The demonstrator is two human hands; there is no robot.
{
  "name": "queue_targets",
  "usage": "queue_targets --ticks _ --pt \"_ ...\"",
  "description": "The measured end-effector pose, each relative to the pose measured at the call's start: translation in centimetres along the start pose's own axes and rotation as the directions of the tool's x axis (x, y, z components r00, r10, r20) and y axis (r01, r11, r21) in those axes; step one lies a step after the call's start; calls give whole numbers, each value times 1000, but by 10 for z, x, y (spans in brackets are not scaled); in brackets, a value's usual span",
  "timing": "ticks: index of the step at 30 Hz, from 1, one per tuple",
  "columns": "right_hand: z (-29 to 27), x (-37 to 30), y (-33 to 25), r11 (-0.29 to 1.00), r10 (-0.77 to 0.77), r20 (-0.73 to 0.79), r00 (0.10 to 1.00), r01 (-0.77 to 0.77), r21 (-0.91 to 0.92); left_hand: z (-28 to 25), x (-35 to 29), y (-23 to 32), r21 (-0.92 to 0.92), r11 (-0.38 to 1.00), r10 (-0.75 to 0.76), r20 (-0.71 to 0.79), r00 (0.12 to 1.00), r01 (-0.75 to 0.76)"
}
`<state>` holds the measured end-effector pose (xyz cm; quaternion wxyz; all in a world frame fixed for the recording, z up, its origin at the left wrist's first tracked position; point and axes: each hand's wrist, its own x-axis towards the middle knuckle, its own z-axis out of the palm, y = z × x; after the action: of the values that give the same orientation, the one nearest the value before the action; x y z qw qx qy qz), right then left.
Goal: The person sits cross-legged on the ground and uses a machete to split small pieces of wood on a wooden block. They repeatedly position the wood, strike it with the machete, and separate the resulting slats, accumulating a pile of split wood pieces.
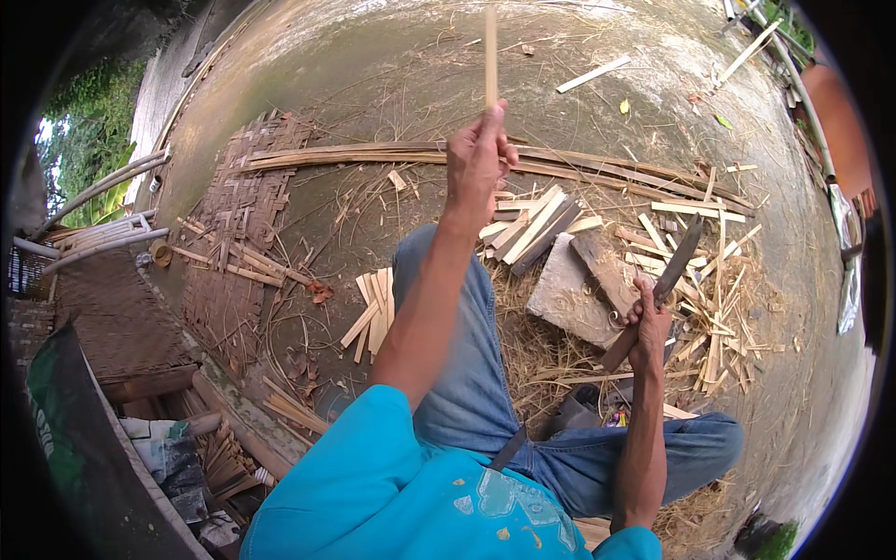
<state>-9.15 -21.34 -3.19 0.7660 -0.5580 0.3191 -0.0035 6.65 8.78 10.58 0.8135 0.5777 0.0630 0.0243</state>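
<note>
My left hand [479, 159] is closed round the lower end of a pale split bamboo strip [492, 58], which points away from me toward the top of the picture. A knife [679, 257] with a long dark blade is in my right hand [651, 327]. Its blade slants up and to the right, and its brown handle reaches below the fist. Just left of the knife, a wooden block [602, 271] leans on a pale stone slab [562, 301]. A stack of split strips [537, 222] lies beyond the slab, between my two hands.
Loose strips [719, 322] are scattered to the right. Long bamboo slats [350, 154] cross the ground behind my left hand. A small pile of strips [375, 306] sits left of my knee. Farther left are a torn woven mat [245, 210] and a low bamboo structure [121, 350].
</note>
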Motion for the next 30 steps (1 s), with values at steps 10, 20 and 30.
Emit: queue_targets --ticks 10,20,30 --pt "-15 7 17 997 79 -26 997 -79 -21 -328 -123 -109 722 594 213 -566 796 354" --pt "-14 12 21 990 85 -65 994 -92 -104 -328 -203 -206 691 188 -100 -693 714 697" --pt "-20 4 34 976 88 -111 990 -108 -189 -328 -192 -219 715 43 -251 -668 700 698"
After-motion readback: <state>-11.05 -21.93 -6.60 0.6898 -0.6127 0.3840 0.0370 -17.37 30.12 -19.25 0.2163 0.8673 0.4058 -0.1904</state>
